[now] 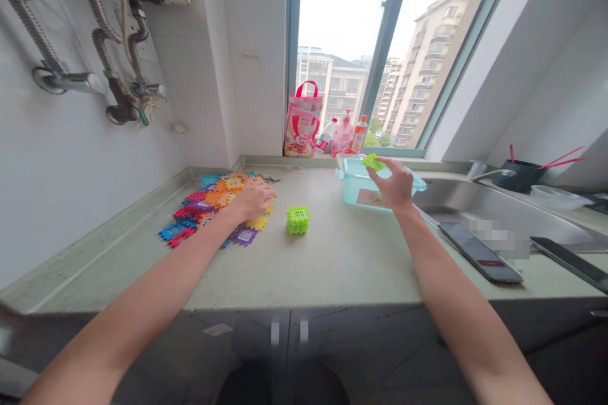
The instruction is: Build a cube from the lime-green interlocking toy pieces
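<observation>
One lime-green lattice cube (pixel 297 220), one heap of multicoloured notched plastic tiles (pixel 213 209), and a pale green kitchen counter (pixel 332 269)

Was standing in the room for this one. The person's left hand (pixel 254 198) lay on the near edge of the heap, fingers spread and a little curled over the tiles. I couldn't tell if they had actually closed on a piece. The right hand (pixel 396 186) was raised over a pale teal plastic tub (pixel 361 196), thumb and fingers pinching a small lime-green notched tile (pixel 373 162) by its edge.

The cube sat on the counter between the two hands, just beside the heap and well apart from the tub. A stainless steel sink (pixel 465 202) and a black smartphone (pixel 479 253) were off to the right, with a pink tote bag (pixel 303 120) on the windowsill.

My guess on handling: those tiles weigh next to nothing and feel stiff with a little flex, so a fingertip pinch on a notched edge should do it. The cube looks hollow and light, so I'd hold it gently across two opposite faces. Seems like it could skid on that smooth counter.
</observation>
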The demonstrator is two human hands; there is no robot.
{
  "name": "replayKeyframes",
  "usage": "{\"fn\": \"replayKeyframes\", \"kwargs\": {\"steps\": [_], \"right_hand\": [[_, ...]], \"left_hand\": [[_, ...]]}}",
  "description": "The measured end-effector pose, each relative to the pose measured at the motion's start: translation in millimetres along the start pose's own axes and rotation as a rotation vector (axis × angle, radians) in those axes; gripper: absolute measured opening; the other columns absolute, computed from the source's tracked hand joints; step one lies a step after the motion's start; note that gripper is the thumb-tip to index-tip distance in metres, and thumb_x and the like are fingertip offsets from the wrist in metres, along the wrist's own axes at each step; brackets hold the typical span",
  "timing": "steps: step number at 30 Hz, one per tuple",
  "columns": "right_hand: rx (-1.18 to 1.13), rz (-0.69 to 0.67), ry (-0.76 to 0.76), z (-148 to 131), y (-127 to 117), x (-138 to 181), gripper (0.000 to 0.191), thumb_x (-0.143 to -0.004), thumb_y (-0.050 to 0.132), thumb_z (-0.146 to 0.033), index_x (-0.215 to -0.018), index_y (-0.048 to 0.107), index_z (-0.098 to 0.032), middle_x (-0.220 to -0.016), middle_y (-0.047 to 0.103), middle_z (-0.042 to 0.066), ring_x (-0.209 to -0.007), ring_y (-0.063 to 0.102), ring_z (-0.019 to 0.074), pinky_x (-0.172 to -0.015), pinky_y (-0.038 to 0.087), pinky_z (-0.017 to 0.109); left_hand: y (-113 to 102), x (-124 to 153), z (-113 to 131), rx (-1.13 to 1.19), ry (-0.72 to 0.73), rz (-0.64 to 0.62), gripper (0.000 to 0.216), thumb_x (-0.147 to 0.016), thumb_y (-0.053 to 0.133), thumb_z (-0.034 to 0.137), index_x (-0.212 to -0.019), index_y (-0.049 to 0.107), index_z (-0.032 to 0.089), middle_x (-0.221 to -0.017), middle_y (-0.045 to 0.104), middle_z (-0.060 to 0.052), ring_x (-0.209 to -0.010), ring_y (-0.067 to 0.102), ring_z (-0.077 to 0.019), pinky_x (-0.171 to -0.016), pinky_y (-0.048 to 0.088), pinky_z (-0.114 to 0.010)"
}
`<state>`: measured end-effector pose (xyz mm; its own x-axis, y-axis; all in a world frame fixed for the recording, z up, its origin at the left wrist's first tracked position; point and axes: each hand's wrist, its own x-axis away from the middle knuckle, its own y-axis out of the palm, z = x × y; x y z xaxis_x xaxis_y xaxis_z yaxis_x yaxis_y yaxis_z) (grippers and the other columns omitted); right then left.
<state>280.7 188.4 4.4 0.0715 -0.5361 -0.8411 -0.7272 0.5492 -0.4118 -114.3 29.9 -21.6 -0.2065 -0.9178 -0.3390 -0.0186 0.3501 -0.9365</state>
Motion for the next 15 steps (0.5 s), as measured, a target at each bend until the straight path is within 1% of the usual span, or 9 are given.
{"fn": "replayKeyframes", "kwargs": {"steps": [1, 3, 5, 7, 10, 12, 14, 15], "right_hand": [[0.089, -0.008, 0.055, 11.6, -4.1, -1.9, 0.04, -0.095, 0.066, -0.045, -0.125, 0.077, -0.021, -0.126, 0.078, 0.014, -0.116, 0.072, 0.0332, -0.103, 0.053, 0.045], [0.232, -0.067, 0.151, 25.3, -8.6, -2.8, 0.044, -0.095, 0.065, -0.049, -0.128, 0.077, -0.022, -0.12, 0.08, 0.014, -0.11, 0.073, 0.0352, -0.096, 0.054, 0.045], [0.325, -0.14, 0.223, 28.7, -10.0, -2.5, 0.047, -0.094, 0.065, -0.054, -0.13, 0.077, -0.025, -0.111, 0.082, 0.013, -0.105, 0.074, 0.0364, -0.091, 0.055, 0.045], [0.373, -0.205, 0.261, 28.2, -11.9, -3.6, 0.048, -0.094, 0.065, -0.058, -0.128, 0.079, -0.028, -0.104, 0.082, 0.013, -0.1, 0.075, 0.0366, -0.088, 0.055, 0.045], [0.371, -0.289, 0.245, 30.7, -19.3, -8.4, 0.046, -0.092, 0.067, -0.058, -0.126, 0.08, -0.03, -0.104, 0.082, 0.011, -0.102, 0.075, 0.0354, -0.088, 0.054, 0.042], [0.35, -0.342, 0.219, 35.0, -25.4, -11.9, 0.044, -0.091, 0.069, -0.057, -0.125, 0.081, -0.03, -0.106, 0.083, 0.01, -0.103, 0.076, 0.0343, -0.088, 0.054, 0.04], [0.341, -0.375, 0.205, 38.3, -29.9, -14.0, 0.044, -0.091, 0.07, -0.056, -0.125, 0.081, -0.03, -0.109, 0.082, 0.01, -0.104, 0.076, 0.0336, -0.087, 0.055, 0.039], [0.341, -0.384, 0.203, 38.7, -31.1, -14.4, 0.044, -0.091, 0.07, -0.056, -0.125, 0.081, -0.03, -0.11, 0.082, 0.01, -0.104, 0.076, 0.0335, -0.087, 0.055, 0.038]], "left_hand": [[0.8, -0.2, -0.7, 0.008, 0.002, -0.001, 0.036, -0.097, 0.05, 0.022, -0.116, 0.08, 0.027, -0.129, 0.077, -0.006, -0.129, 0.063, -0.0267, -0.115, 0.042, -0.047], [2.4, -0.7, -1.7, 0.017, 0.007, -0.004, 0.036, -0.097, 0.05, 0.024, -0.116, 0.08, 0.027, -0.128, 0.077, -0.006, -0.128, 0.063, -0.0265, -0.115, 0.043, -0.046], [3.7, -0.9, -2.4, 0.017, 0.016, -0.008, 0.035, -0.097, 0.051, 0.024, -0.116, 0.08, 0.027, -0.128, 0.077, -0.006, -0.128, 0.063, -0.0261, -0.115, 0.043, -0.046], [5.0, -0.6, -2.9, 0.01, 0.025, -0.01, 0.034, -0.097, 0.052, 0.025, -0.115, 0.08, 0.028, -0.128, 0.078, -0.005, -0.128, 0.063, -0.0254, -0.116, 0.042, -0.045], [6.0, -0.7, -4.1, -0.019, 0.029, 0.016, 0.032, -0.097, 0.054, 0.027, -0.117, 0.079, 0.027, -0.129, 0.077, -0.006, -0.128, 0.064, -0.0261, -0.116, 0.042, -0.046], [2.9, -2.2, -4.7, -0.028, 0.023, 0.061, 0.033, -0.098, 0.054, 0.029, -0.12, 0.078, 0.025, -0.13, 0.077, -0.007, -0.126, 0.064, -0.0273, -0.116, 0.043, -0.047], [-7.3, -3.9, -3.2, -0.011, 0.021, 0.141, 0.033, -0.099, 0.055, 0.031, -0.124, 0.077, 0.025, -0.129, 0.077, -0.008, -0.124, 0.065, -0.0279, -0.114, 0.045, -0.047], [-15.8, -3.8, -0.6, 0.005, 0.026, 0.196, 0.033, -0.1, 0.055, 0.032, -0.125, 0.076, 0.025, -0.128, 0.077, -0.008, -0.122, 0.066, -0.0277, -0.112, 0.047, -0.047]]}}
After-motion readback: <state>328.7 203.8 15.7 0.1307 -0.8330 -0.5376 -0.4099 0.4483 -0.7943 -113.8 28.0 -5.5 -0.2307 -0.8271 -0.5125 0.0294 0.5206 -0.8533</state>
